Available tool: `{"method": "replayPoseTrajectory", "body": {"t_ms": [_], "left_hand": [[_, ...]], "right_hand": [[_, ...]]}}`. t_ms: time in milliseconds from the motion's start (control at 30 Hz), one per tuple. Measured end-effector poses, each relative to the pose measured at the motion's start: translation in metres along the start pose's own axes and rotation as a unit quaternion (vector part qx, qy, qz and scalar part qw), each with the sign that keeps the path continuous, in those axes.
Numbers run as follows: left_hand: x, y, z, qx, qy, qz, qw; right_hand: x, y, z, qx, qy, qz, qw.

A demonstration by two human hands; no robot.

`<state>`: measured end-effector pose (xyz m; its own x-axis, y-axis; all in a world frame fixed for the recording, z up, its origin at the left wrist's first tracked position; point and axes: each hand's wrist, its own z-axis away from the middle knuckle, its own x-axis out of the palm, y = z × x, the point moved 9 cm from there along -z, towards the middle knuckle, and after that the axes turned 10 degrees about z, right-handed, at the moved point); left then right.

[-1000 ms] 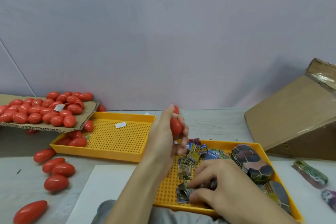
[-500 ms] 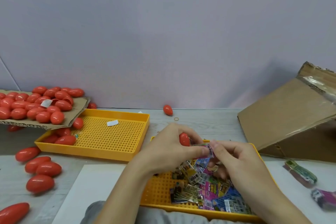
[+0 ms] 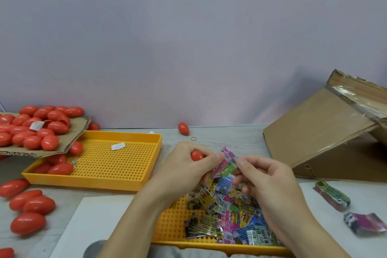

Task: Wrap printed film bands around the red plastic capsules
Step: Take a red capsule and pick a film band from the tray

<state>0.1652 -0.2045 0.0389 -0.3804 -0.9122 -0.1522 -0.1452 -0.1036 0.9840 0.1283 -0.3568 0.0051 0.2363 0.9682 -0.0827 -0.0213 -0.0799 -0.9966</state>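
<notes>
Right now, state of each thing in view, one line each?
left hand: grips red capsule, pinches film band
right hand: pinches same band
left tray: few capsules at its left end
near tray: heaped with film bands
cardboard box: tipped, flap raised
cardboard sheet: piled with capsules

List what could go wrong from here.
1. The left hand holds a capsule while also pinching the band with the right hand; the capsule may slip.
2. The thin band could crease or tear between both pinches.
3. A loose capsule near the wall might roll.
</notes>
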Motion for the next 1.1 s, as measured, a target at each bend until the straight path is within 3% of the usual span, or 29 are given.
{"method": "replayPoseTrajectory", "body": {"t_ms": [67, 167, 267, 367, 433, 500, 567, 667, 733, 900, 1100], "left_hand": [[-0.009, 0.0, -0.002, 0.015, 0.045, 0.002, 0.999], [-0.019, 0.001, -0.003, 0.035, 0.088, 0.012, 0.995], [-0.015, 0.0, -0.004, 0.028, 0.061, 0.055, 0.996], [-0.003, -0.001, -0.003, 0.017, -0.007, 0.074, 0.997], [0.004, -0.001, -0.002, 0.013, -0.042, 0.072, 0.996], [0.007, -0.002, -0.002, 0.008, -0.056, 0.079, 0.995], [0.007, -0.004, -0.003, 0.005, -0.056, 0.075, 0.996], [0.008, -0.006, -0.003, 0.002, -0.059, 0.064, 0.996], [0.01, -0.005, -0.002, 0.004, -0.075, 0.055, 0.996], [0.014, -0.004, 0.003, -0.003, -0.104, 0.051, 0.993], [0.016, -0.005, 0.003, -0.015, -0.117, 0.066, 0.991]], "right_hand": [[-0.006, -0.002, 0.0, -0.01, 0.026, 0.035, 0.999], [0.0, -0.013, 0.006, -0.076, 0.018, 0.19, 0.979], [0.012, -0.018, 0.01, -0.113, -0.016, 0.271, 0.956], [0.004, -0.029, 0.012, -0.173, 0.036, 0.312, 0.934], [-0.001, -0.034, 0.013, -0.164, 0.038, 0.204, 0.964], [0.007, -0.025, 0.011, -0.101, -0.032, 0.078, 0.991], [0.012, -0.019, 0.008, -0.061, -0.063, 0.017, 0.996], [0.006, -0.014, 0.005, -0.033, -0.046, -0.049, 0.997], [0.004, -0.013, 0.004, -0.03, -0.048, -0.07, 0.996], [0.023, -0.023, 0.013, -0.068, -0.151, -0.05, 0.985], [0.02, -0.023, 0.01, -0.07, -0.142, -0.069, 0.985]]}}
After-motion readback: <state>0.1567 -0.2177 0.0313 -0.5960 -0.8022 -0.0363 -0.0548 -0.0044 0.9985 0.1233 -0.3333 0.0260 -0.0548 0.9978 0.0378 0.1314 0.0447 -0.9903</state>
